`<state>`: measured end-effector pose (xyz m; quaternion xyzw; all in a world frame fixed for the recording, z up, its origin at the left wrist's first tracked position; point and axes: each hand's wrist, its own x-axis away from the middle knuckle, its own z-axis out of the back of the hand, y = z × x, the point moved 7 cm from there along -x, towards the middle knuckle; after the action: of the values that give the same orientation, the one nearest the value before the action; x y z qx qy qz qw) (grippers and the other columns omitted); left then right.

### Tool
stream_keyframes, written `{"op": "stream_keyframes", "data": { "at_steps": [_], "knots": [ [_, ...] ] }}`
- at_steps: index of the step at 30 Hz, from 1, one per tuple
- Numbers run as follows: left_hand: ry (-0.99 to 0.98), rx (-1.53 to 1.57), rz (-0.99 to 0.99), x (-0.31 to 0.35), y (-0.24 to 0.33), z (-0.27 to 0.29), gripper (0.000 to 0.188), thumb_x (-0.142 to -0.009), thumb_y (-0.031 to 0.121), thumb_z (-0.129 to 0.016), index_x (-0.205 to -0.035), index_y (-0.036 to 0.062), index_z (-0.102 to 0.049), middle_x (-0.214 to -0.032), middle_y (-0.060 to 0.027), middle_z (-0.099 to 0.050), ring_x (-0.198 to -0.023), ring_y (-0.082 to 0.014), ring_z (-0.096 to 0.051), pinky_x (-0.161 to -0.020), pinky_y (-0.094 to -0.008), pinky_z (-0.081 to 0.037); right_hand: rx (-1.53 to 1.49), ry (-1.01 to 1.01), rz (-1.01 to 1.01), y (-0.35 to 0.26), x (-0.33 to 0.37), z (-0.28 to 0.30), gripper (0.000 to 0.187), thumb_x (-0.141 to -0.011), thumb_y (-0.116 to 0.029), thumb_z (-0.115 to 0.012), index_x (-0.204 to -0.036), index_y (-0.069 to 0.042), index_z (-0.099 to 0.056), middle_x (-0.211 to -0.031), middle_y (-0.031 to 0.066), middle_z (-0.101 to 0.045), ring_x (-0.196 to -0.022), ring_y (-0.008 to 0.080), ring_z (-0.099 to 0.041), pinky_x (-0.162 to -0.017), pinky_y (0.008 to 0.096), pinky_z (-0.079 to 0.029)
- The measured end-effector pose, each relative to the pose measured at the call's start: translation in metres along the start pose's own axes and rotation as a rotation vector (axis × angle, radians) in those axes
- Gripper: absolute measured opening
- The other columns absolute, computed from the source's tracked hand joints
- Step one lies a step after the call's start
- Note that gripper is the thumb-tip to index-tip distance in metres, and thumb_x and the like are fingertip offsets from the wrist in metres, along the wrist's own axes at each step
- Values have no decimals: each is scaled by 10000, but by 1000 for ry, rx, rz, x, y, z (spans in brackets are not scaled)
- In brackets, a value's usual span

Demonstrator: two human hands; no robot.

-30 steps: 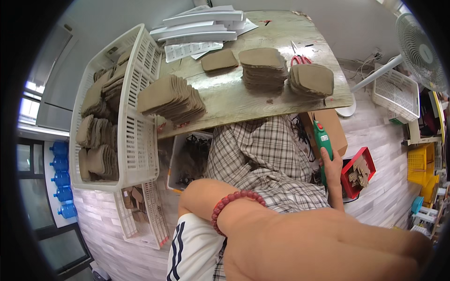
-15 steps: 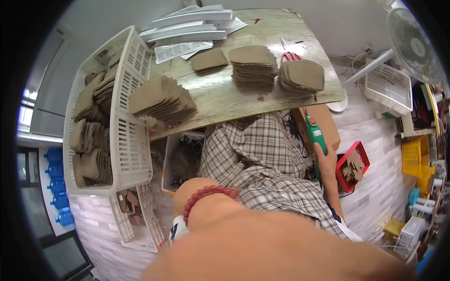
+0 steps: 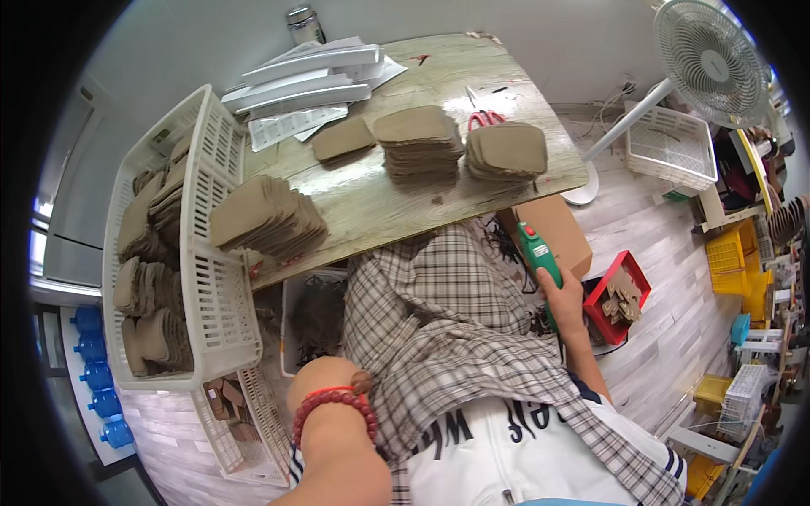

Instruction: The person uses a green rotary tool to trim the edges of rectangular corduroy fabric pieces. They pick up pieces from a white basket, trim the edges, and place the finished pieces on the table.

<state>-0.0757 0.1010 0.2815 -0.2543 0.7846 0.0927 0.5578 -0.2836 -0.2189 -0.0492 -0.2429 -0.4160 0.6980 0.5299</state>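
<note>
Gripping green tool in right hand, fingers wrapped around it, beside table.
Sitting done: four cardboard stacks; awaiting: pieces in basket; left hand fingers hidden, cannot tell.

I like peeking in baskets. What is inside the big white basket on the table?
The white basket holds stacks of brown cardboard pieces, standing in rows. Its slatted wall hides the lower parts, so the bottom cannot be seen.

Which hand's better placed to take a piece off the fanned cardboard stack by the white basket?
Left, probably. The right hand grips the green tool below the table edge. The left hand is hidden under the plaid shirt, but that arm is on the fanned stack side.
</note>
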Motion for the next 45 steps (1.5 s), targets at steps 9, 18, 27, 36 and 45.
{"op": "stream_keyframes", "data": {
  "at_steps": [9,18,27,36,45],
  "knots": [
    [-360,-1053,314,85,-162,52,193,-946,84,-465,-1057,-41,-562,-1215,-193,-569,-1138,-328,-541,-1016,-400,-411,16,19,-34,23,-10,-6,409,-826,-350,-722,-1028,-3,-646,-780,147,-672,-717,247,-655,-679,354,-501],
    [-1293,-822,1523,282,-392,196,684,-792,272,-721,-1381,41,-461,-1325,-256,-515,-1223,-372,-506,-991,-405,-427,69,-23,30,3,0,-19,425,-819,-374,-722,-1053,-29,-638,-827,200,-675,-761,332,-675,-683,395,-511],
    [-1151,-879,1369,256,-383,171,489,-639,113,-820,-1064,3,-603,-961,-87,-570,-892,-203,-540,-790,-328,-454,113,-60,84,5,-4,-24,428,-824,-371,-719,-1061,-26,-630,-821,207,-674,-760,347,-676,-667,410,-515],
    [-32,-352,1557,208,-302,171,249,-843,10,-652,-1071,-6,-552,-1000,-98,-637,-884,-176,-634,-759,-286,-526,11,-164,157,-39,-5,-23,408,-837,-312,-717,-1082,-2,-614,-785,179,-665,-710,282,-667,-653,364,-510],
    [782,-7,1324,288,-196,121,412,-857,-72,-636,-1232,42,-510,-1164,-52,-610,-1056,-184,-595,-942,-325,-497,-265,-372,177,-112,-1,-45,347,-883,-279,-690,-1056,12,-609,-684,29,-583,-598,77,-544,-546,251,-437]
  ]
}}
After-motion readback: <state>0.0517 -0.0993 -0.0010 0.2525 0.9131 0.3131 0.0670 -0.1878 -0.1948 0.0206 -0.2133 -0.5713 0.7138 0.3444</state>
